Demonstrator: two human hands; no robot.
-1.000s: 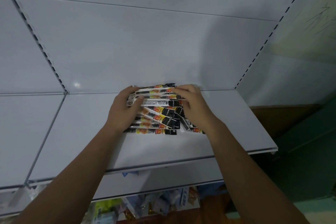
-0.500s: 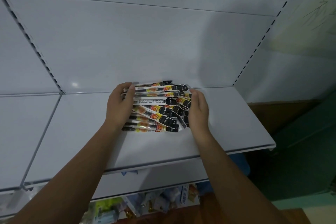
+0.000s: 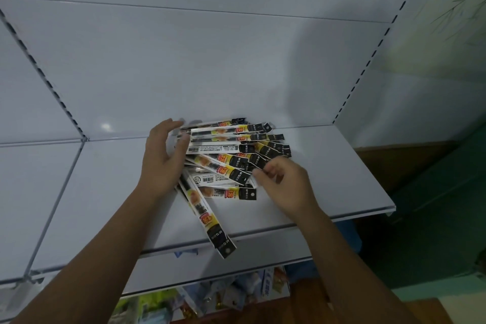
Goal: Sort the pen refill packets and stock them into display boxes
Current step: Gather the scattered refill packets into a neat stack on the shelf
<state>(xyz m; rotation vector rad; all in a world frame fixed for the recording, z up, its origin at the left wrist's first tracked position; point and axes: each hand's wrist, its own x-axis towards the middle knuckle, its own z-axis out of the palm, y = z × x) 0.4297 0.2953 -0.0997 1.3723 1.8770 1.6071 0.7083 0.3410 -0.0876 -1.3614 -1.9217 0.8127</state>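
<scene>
One pile: pen refill packets [image 3: 226,163] fanned on the shelf [image 3: 328,166] between both grips.
Left grip [image 3: 163,160]: fingers relaxed, touching their left ends.
Right grip [image 3: 284,181]: curled at the right edge; hold unclear.
Change: stray packet [image 3: 207,216] has slid over the shelf front.

Dim and bluish throughout, flat and even across the white back panel [image 3: 184,60]. One small glare spot low on that panel, just left of the left hand [image 3: 160,163] — soft, not blown out. Broad grey shadow over the panel's right side. Bowed at the edges by the wide lens, slotted uprights leaning inward. Slightly smeared at the left fingertips [image 3: 171,123]; print on the pen refill packets [image 3: 226,163] mostly too soft to read — murky at lower right.
</scene>
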